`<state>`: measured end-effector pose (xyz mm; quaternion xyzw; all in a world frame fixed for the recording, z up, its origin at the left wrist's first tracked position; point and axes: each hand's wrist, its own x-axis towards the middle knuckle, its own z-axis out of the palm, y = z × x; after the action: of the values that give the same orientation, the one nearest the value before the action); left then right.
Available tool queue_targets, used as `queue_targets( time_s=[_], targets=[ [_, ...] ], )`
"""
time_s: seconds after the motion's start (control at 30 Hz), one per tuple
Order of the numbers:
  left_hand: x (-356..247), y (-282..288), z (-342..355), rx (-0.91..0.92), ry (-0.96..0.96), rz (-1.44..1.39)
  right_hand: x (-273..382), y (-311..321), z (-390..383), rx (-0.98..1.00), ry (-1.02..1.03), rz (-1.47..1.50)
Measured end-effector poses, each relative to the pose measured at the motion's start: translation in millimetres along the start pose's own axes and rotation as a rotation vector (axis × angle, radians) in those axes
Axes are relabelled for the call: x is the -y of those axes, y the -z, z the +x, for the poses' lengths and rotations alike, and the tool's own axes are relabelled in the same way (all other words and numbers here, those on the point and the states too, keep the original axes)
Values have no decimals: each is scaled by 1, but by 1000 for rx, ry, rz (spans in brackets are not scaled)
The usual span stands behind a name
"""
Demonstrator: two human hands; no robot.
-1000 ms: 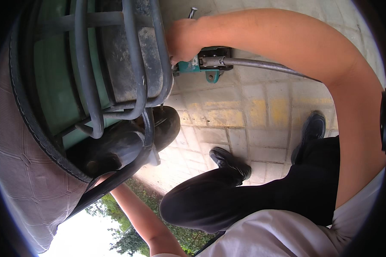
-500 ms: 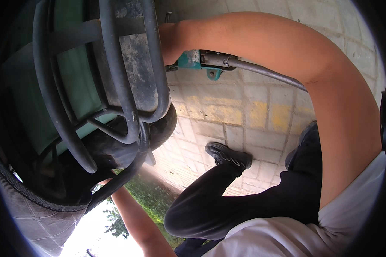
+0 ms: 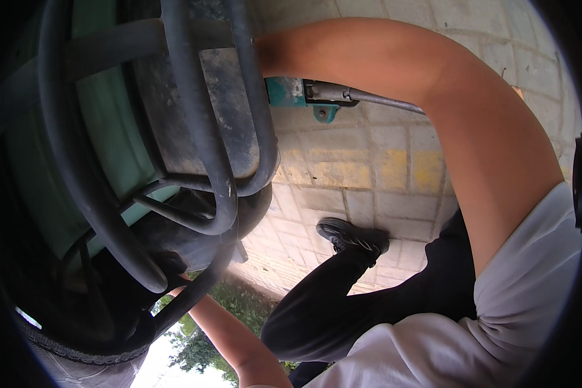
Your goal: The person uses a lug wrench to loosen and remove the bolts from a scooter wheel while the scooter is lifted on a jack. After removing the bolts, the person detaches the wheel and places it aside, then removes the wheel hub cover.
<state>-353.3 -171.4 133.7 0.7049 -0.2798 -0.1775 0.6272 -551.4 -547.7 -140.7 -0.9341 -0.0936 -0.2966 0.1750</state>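
Dark bent metal tubes (image 3: pixel 204 129) form a frame in front of a green-bodied vehicle (image 3: pixel 100 123). My right arm reaches behind the rightmost tube at the top, and the hand itself is hidden there. Close below that forearm, a teal metal device (image 3: pixel 287 92) like a floor jack lies on the paving, with a long grey rod (image 3: pixel 385 101) running from it under my arm. At lower left, my left hand (image 3: pixel 181 283) goes in behind a slanting black tube (image 3: pixel 197 292). Only a bit of this hand shows, and its fingers are out of sight.
Light paving blocks (image 3: pixel 404 207) with a faded yellow stripe (image 3: pixel 343 173) cover the ground. My black shoe (image 3: pixel 352 238) and bent legs are beside the vehicle. Grey quilted fabric (image 3: pixel 87 367) hangs at lower left, and green bushes (image 3: pixel 236 307) stand beyond my left arm.
The view has shifted a little, so the vehicle frame sits slightly farther right and lower. My right forearm appears somewhat deeper behind the tube, and its elbow has moved left.
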Motion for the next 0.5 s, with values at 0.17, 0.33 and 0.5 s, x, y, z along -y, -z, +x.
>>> queue_targets(
  time_s=[0.17,0.33,0.5],
  targets=[
    [1,-5,-5,21,-15,28,12,-11,-17,149,-190,54],
    [1,-5,-4,11,-14,50,62,7,-47,-20,-441,191],
    [-3,0,3,8,-18,59,129,41,-79,372,-558,295]
  ],
)
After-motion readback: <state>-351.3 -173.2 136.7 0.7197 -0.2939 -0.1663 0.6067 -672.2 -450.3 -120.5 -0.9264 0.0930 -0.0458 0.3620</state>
